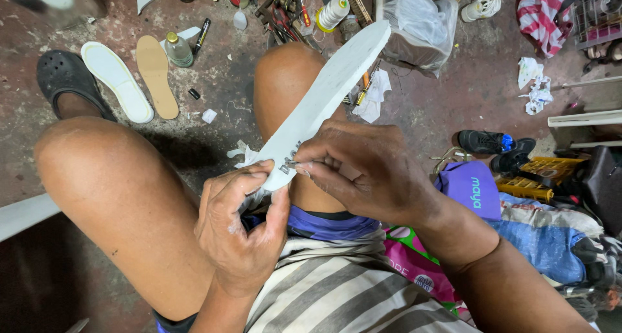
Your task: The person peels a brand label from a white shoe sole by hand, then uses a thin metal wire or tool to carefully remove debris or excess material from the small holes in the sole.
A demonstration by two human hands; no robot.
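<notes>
A long white shoe insole point(327, 93) lies slanted across my right knee, its toe end pointing up and away. My left hand point(243, 226) pinches the near heel end of the insole between thumb and fingers, where a torn white strip hangs off. My right hand point(363, 168) presses down on the same end, fingertips closed on what looks like a small thin tool held against the dark markings; the tool is mostly hidden.
On the stained floor lie a white insole point(118, 80), a tan insole point(157, 75), a small bottle point(177, 49), a black clog point(65, 77) on my foot, a thread spool point(333, 12) among tools, a plastic bag point(418, 28), black shoes point(495, 148) and bags point(473, 187) at right.
</notes>
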